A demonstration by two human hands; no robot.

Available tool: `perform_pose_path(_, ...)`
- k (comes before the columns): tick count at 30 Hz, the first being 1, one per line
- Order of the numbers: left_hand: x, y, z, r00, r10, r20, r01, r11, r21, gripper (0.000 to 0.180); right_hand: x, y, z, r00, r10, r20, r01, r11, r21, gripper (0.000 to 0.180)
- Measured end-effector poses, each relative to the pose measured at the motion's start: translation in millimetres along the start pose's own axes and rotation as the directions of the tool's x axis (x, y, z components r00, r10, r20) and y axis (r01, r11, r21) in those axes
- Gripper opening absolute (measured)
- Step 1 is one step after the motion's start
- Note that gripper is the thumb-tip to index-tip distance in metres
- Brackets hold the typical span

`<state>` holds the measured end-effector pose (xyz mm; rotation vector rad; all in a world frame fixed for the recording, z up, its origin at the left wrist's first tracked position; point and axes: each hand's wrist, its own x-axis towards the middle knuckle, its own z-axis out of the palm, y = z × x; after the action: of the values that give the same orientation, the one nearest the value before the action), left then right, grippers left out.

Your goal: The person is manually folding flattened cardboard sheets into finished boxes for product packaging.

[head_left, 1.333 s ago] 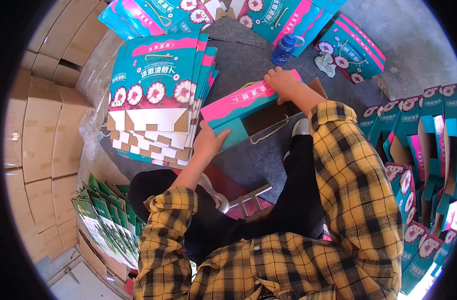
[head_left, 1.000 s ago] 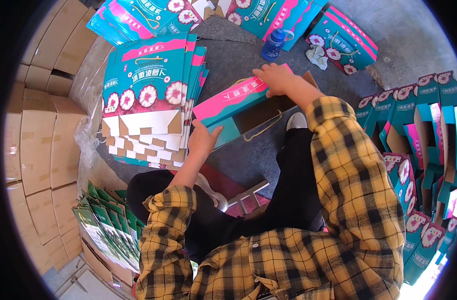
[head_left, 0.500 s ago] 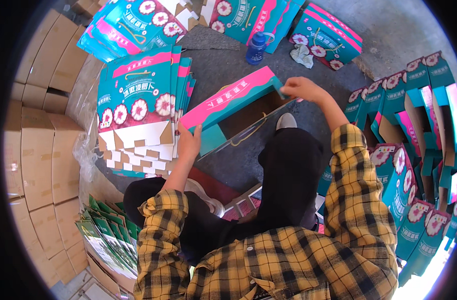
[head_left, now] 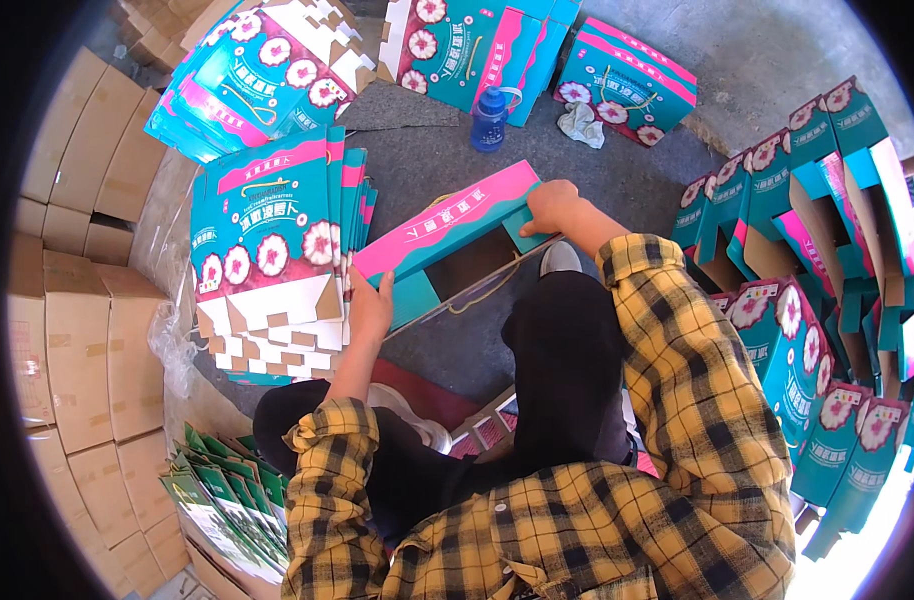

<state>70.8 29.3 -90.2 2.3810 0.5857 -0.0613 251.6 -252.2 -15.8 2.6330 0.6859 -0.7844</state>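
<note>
Fingers [head_left: 549, 200] clasped on both ends of a pink-topped carton [head_left: 447, 222] — left hand [head_left: 371, 310], thumb apart; right hand [head_left: 559, 210], bunched.

**Chinese chars, bit of Latin**

Open teal/pink ctn [head_left: 445, 232], ctr: white Chinese chars in a row on pink. Flat ctn stack [head_left: 267, 240], 10 o'clock: similar chars, plus small Latin line. Chars also on far ctn [head_left: 625, 88], 1 o'clock. Brown box [head_left: 34, 350], 9 o'clock: faint red print, illegible.
</note>
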Motion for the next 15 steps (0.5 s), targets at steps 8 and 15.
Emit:
perform_pose_path(8,6.5,-2.5,6.8,1.0,0.011,-0.025,-0.015,0.986,-0.165,0.07,1.7,-4.6,1.9,0.999,0.037,-0.037,-0.035,0.999,0.035,0.058)
perform_pose_path(15,30.0,-39.4,-5.3,0.987,0.16,-0.003,-0.155,0.946,-0.283,0.063,7.6,21.4,-10.2,0.993,-0.068,0.092,0.026,0.918,0.397,0.054)
